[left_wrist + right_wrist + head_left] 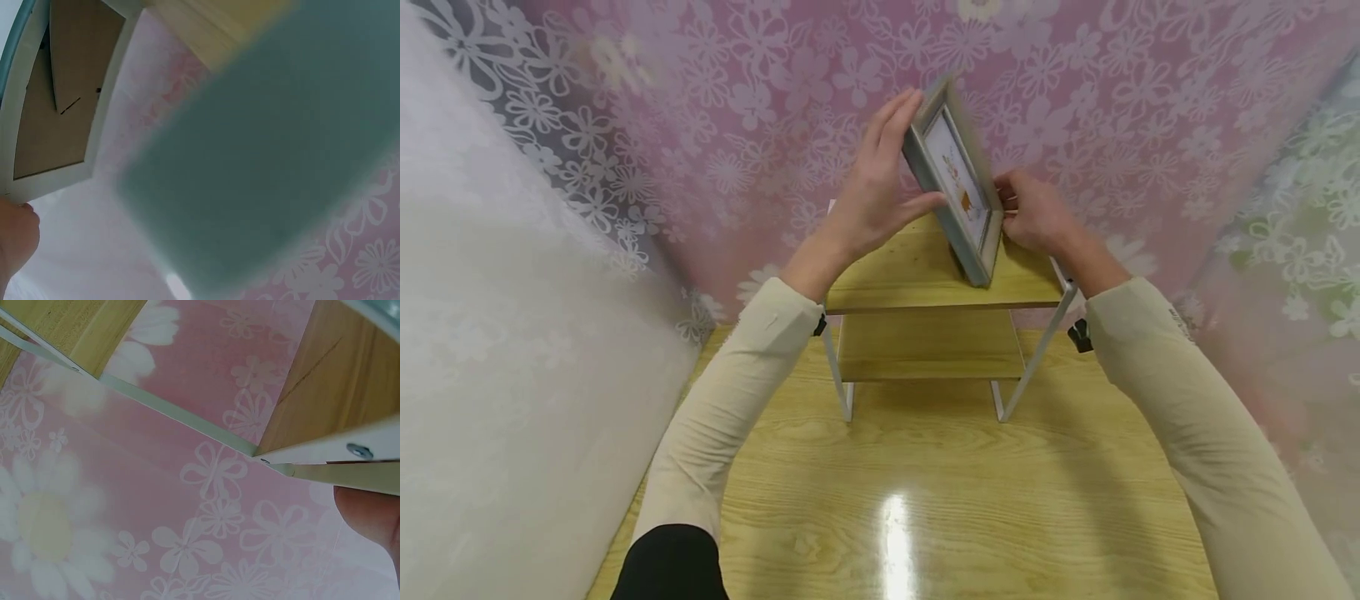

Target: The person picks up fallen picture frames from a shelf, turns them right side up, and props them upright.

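Note:
A grey picture frame [952, 179] with an orange-and-green picture stands tilted on the wooden top board [887, 267] of a small two-tier shelf. My left hand [872, 179] holds its left side, thumb across the front and fingers at the upper edge. At the lower right side, my right hand [1033, 208] pinches the frame with curled fingers. In the left wrist view, a brown frame back [69, 94] with its stand flap shows at the left, above a bit of hand [17, 240]. The right wrist view has only part of a finger [369, 512] beside the shelf's rail.
The shelf's lower board [928, 346] and white metal legs [847, 404] stand on a wood-look floor [820, 500]. Flower-patterned pink curtain [760, 108] hangs close behind, with a pale curtain [535, 333] at the left. A blurred grey-green surface [262, 144] fills much of the left wrist view.

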A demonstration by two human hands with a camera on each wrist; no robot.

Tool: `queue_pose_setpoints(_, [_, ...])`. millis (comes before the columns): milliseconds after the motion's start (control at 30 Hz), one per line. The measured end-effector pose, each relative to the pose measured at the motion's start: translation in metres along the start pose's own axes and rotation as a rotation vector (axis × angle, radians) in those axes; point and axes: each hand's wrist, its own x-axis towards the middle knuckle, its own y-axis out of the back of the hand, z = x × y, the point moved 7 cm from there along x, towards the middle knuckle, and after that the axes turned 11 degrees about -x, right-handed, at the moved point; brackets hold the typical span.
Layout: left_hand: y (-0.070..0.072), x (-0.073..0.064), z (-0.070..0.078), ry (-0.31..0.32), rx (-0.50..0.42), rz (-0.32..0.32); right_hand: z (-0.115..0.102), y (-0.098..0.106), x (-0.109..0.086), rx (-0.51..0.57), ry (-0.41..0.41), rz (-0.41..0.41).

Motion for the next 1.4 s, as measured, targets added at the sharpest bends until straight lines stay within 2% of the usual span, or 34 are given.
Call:
queue_pose_setpoints(100, [-0.004,0.003,-0.001,0.071,-0.022,-0.009,0.001,0.000,0.000,0.000,-0.015,-0.015])
queue_pose_setpoints(200, [-0.005,0.005,-0.001,0.089,-0.042,-0.019,0.001,0.001,0.001,0.011,-0.025,-0.017])
queue_pose_setpoints(433, [-0.008,0.011,0.006,0.054,-0.067,-0.079,0.001,0.004,0.001,0.019,-0.017,0.015])
queue_pose_setpoints(633, [-0.015,0.019,0.016,0.009,-0.097,-0.105,0.001,0.004,-0.001,0.045,-0.016,0.001])
queue_pose_setpoints(900, [-0.027,0.026,0.025,-0.018,-0.126,-0.148,0.003,0.000,-0.002,0.064,-0.033,-0.026])
queue_pose_setpoints(1033, [-0.030,0.030,0.030,-0.036,-0.105,-0.171,0.005,0.000,-0.002,0.056,-0.037,-0.033])
queue_pose_setpoints(1167, [-0.035,0.036,0.034,-0.019,-0.027,-0.221,0.005,0.003,-0.003,0.063,-0.026,-0.030])
queue_pose_setpoints(1267, [-0.039,0.041,0.037,0.003,0.040,-0.265,0.004,0.006,-0.003,0.080,0.010,-0.006])
queue_pose_setpoints(1400, [-0.045,0.046,0.042,-0.020,0.091,-0.296,0.003,0.008,-0.005,0.089,0.064,0.019])
